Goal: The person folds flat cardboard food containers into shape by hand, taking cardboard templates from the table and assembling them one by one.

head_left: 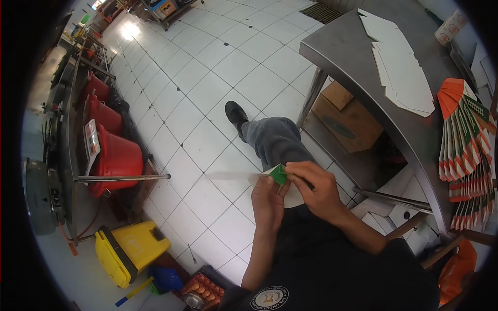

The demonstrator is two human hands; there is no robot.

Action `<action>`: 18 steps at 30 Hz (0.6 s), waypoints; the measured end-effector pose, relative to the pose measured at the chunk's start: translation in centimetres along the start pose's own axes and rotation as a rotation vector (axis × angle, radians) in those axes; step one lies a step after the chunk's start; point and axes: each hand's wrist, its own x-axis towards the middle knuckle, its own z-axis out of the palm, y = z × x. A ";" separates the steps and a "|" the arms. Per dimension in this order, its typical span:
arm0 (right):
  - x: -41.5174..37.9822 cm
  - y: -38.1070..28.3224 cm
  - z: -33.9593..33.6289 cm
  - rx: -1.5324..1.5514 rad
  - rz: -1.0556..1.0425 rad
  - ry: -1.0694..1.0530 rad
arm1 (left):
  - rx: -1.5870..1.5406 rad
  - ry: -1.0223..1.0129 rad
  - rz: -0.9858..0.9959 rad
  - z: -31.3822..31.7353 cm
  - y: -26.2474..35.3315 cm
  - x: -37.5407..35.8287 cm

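A dark shirt [358, 280] is showing a round badge [270, 299] at the bottom of the view. Just beyond it, the left hand [268, 202] is pinching a green-and-white carton [279, 175], its thumb pressing on the near face while the other fingers are lying partly hidden behind. The right hand [317, 187] is gripping the green end's right edge, thumb and forefinger pressing together. The carton is sitting between the two hands, in front of the body, with a trousered leg [280, 137] stretching out past it to a black shoe [237, 114]. To the right, a metal table [345, 59] is holding flat white card [402, 70] and a fanned stack [464, 135] of printed orange, green and white pieces. To the left, a yellow bin [137, 243] is lying near eggs [210, 290], and red tubs [122, 155] are standing in a row farther off.
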 end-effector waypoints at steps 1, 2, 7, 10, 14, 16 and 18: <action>0.2 -0.4 0.1 0.059 0.076 0.025 | 0.057 -0.001 0.019 0.2 -0.3 -0.1; 0.4 -0.7 0.3 0.120 0.153 0.051 | 0.262 0.024 0.066 -0.1 -0.7 -0.1; -0.1 -0.5 1.4 0.106 0.190 0.109 | 0.143 0.113 0.108 0.4 -2.0 -0.3; -0.2 -1.1 1.2 0.040 0.149 0.090 | 0.155 0.102 0.102 -0.6 -2.5 0.0; -0.9 -0.7 1.5 -0.060 0.031 0.059 | 0.347 0.115 0.158 -2.0 -3.5 0.2; -0.8 -1.7 0.5 -0.124 0.001 -0.077 | 0.331 0.144 0.169 -1.8 -3.2 0.2; -0.9 -2.5 0.3 -0.206 -0.029 -0.161 | 0.333 0.175 0.184 -1.3 -2.8 0.0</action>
